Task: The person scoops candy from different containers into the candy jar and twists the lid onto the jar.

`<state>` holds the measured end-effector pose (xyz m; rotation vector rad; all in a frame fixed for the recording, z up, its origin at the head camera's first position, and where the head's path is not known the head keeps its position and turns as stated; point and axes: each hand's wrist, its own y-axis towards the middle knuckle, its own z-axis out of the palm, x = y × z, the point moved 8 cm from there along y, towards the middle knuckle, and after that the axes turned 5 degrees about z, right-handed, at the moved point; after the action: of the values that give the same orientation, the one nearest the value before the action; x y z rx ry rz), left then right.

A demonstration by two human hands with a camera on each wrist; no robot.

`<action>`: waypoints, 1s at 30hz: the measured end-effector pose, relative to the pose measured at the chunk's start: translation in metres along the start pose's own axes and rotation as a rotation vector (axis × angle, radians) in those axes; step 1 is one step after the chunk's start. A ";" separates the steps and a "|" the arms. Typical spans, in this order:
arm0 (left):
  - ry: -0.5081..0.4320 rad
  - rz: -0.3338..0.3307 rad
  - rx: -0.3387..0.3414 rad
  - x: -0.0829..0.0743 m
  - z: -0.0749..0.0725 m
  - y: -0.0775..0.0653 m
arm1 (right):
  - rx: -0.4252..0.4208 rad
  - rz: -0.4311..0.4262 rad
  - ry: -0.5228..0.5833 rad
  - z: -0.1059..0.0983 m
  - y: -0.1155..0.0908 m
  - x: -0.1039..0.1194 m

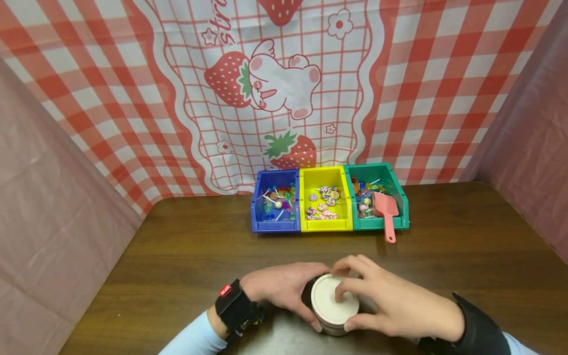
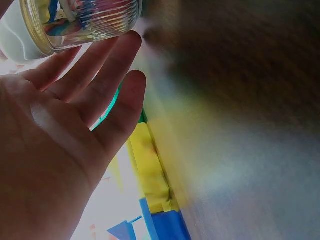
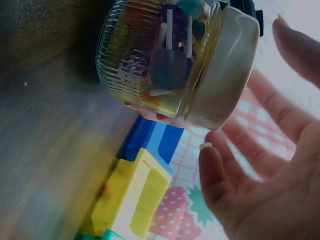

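A ribbed clear glass jar [image 3: 145, 55] with a cream lid [image 1: 330, 298] stands on the table between both hands. Wrapped candies, some on white sticks, show through its glass. My left hand [image 1: 286, 288] holds the jar from the left, its thumb at the near side and its fingers round the far side. Over the lid, my right hand [image 1: 386, 298] spreads with bent fingers. Its index finger points down onto the lid top, and its thumb is by the near right rim. In the right wrist view a gap shows between that thumb and the lid [image 3: 227, 70].
Behind the jar, a blue bin [image 1: 277, 227], a yellow bin [image 1: 326, 225] and a green bin [image 1: 401, 197] stand side by side with candies inside. A pink scoop [image 1: 387, 209] leans in the green one, its handle over the front edge. A checked cloth [image 1: 421, 98] hangs behind.
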<state>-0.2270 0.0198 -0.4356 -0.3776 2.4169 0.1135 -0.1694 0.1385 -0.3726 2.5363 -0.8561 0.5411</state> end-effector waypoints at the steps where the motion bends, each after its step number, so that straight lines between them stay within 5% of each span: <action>1: 0.001 0.007 -0.002 0.000 0.000 0.000 | 0.011 -0.018 0.021 0.000 0.000 0.000; 10: 0.011 0.038 -0.001 -0.003 0.000 0.000 | 0.152 -0.040 0.115 0.007 -0.002 -0.006; 30: 0.008 -0.006 -0.006 -0.001 0.000 0.000 | -0.082 0.021 -0.155 0.007 0.002 0.008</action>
<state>-0.2266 0.0200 -0.4351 -0.3889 2.4235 0.1167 -0.1629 0.1299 -0.3747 2.5217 -0.9408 0.3118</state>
